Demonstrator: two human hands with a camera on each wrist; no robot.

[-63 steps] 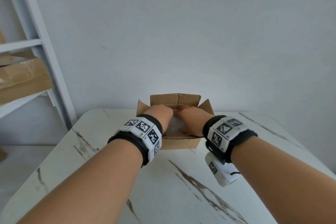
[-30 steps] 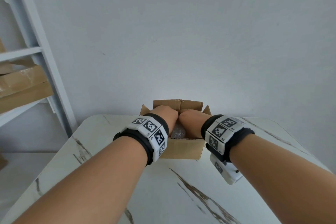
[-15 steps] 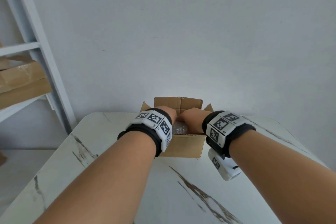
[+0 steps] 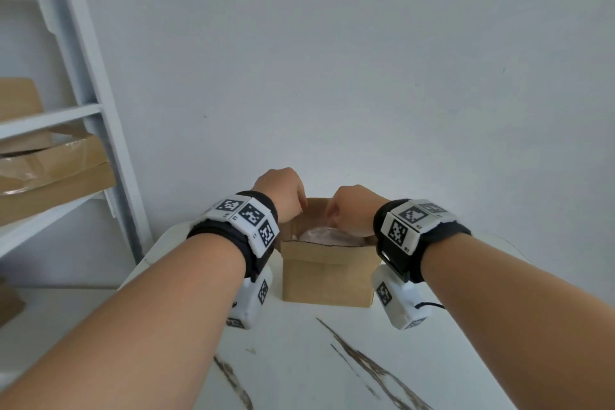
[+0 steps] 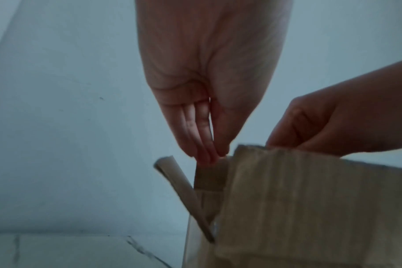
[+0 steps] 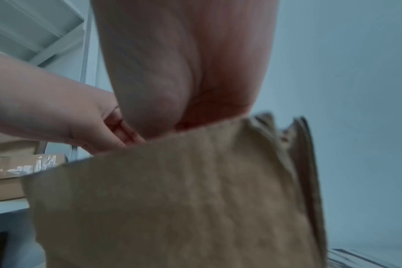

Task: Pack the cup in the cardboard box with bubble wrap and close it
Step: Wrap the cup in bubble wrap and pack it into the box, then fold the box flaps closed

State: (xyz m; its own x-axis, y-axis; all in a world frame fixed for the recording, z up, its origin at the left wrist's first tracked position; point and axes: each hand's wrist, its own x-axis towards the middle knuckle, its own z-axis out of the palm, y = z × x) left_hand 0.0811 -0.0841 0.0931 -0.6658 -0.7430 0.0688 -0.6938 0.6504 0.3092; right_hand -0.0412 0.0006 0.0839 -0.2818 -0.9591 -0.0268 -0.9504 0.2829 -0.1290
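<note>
A white shelf rack (image 4: 83, 83) is standing off the table's (image 4: 332, 359) left edge, carrying flat cardboard packages (image 4: 56, 173) wrapped in clear film. The cardboard box (image 4: 327, 273) is sitting upright near the table's far edge, mouth facing up, flaps standing raised. Bubble wrap (image 4: 329, 236) is filling it to the rim; the cup is hidden. The left hand (image 4: 283, 191) is hanging over the far left corner, straight fingers (image 5: 202, 145) together, tips touching a flap edge. The right hand (image 4: 352, 210) is curling its fingers over the box's top edge, gripping it narrowly.
</note>
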